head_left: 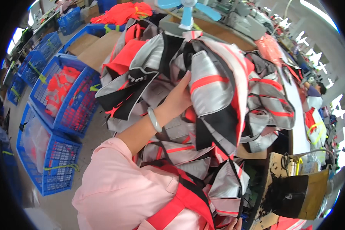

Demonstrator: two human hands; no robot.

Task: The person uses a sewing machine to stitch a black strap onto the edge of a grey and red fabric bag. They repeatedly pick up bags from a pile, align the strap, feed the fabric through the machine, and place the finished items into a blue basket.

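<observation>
A silver-grey garment panel with a red stripe [211, 85] is touched by the left hand [177, 100], on whose wrist a pale bangle [155, 119] is worn. The fingers are partly hidden by the fabric, so whether it is being pinched cannot be made out. The panel lies at the upper middle of a heap of grey, black and red garments [174, 153]. Only the fingertips of the right hand [234, 224] are shown at the lower edge, against a grey garment piece with a red line [224, 204]; their grip cannot be judged. A pink sleeve [122, 168] is seen on the left arm, and the pink clothing beside it is crossed by a red band [166, 214]. To the left, red-orange garments [61, 90] are held in a blue plastic crate [80, 113], and a clear plastic bag [35, 142] is held in the nearer blue crate [61, 165]. Beyond the heap, a fan with light-blue blades [186, 17] is seen.
</observation>
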